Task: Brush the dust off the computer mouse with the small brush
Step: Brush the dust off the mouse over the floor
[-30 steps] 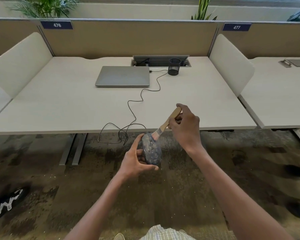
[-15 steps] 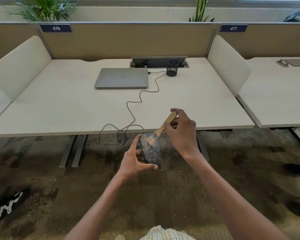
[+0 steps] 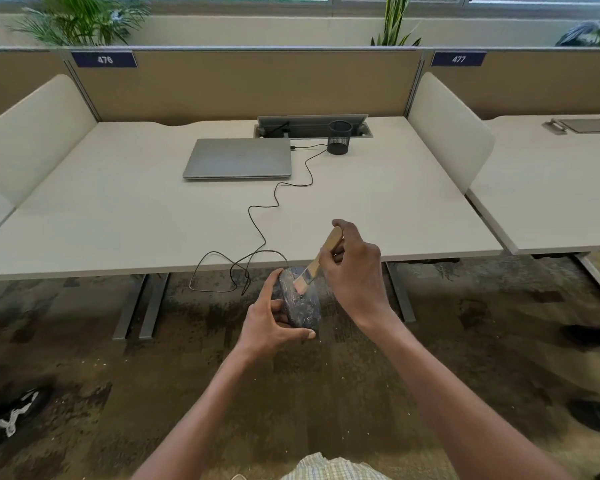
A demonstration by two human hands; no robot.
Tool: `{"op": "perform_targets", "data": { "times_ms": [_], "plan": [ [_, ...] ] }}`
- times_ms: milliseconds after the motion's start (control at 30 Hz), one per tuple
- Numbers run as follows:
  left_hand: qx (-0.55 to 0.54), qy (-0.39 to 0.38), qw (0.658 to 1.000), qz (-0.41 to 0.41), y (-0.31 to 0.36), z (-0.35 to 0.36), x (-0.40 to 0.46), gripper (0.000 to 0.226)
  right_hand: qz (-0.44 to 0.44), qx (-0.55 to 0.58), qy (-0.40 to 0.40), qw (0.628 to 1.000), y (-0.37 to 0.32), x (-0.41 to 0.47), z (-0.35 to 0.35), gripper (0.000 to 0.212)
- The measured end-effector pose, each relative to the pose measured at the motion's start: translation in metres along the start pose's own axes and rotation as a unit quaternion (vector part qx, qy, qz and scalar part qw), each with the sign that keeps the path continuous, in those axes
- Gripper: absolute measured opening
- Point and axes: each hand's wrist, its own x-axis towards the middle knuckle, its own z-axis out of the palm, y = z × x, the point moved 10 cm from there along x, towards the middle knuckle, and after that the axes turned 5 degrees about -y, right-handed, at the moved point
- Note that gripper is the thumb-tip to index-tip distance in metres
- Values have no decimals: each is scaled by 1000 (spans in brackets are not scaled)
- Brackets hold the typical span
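Mouse [image 3: 300, 303]: dusty, held off the surface [image 3: 118, 216] edge over the floor, your left hand [image 3: 274, 323] gripping it. Brush [image 3: 317, 261]: your right hand [image 3: 352, 268] closed around its handle, bristles on the mouse's top. Step: brushing. Next: stroke toward the near end, keeping the mouse steady.

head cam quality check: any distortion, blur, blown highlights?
Head view: wide-angle bowing curves the pale desk edges and partition tops; windows at the top are bright but not clipped; the dusty dark computer mouse and small wooden-handled brush look slightly soft; floor underneath is dim.
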Motion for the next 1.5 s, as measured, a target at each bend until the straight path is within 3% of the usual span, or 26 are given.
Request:
{"op": "perform_targets", "data": {
  "times_ms": [433,700,833,933,1233,1500],
  "plan": [
    [-17,-5,1000,-3,-6,-8,3,136,23,-18,28,999,18,6,-13,45],
    [-24,-5,1000,-7,-6,-9,7,138,45,41,23,998,30,8,-11,42],
    [-32,-17,999,-6,-9,-7,7,139,-8,1,37,999,23,10,-18,28],
    [-28,-17,999,-8,-9,-8,7,140,-40,16,0,999,19,12,-10,22],
    [-20,19,1000,-9,-7,-25,7,138,-23,57,-113,992,25,4,-1,38],
    [-13,15,1000,0,0,-22,9,135,-68,75,-52,994,3,6,-13,26]
  ]
}}
